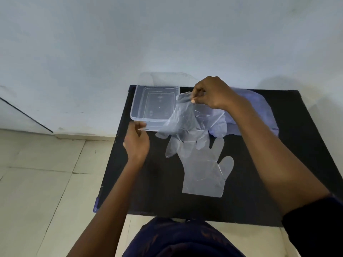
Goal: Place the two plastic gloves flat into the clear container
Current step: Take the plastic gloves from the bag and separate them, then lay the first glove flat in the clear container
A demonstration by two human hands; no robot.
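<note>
A clear rectangular container (pixel 137 101) sits at the far left corner of the black table (pixel 278 173), nothing inside it. My right hand (pixel 211 93) pinches the cuff of one clear plastic glove (pixel 185 117), which hangs crumpled with its fingers down, just right of the container. The second clear glove (pixel 204 171) lies flat on the table below it, fingers pointing away from me. My left hand (pixel 136 141) is at the container's near edge, thumb and fingers touching its rim.
A bluish translucent plastic sheet or bag (pixel 259 112) lies at the back of the table, behind my right forearm. A white wall rises right behind the table. Tiled floor is to the left, and my lap is at the near edge.
</note>
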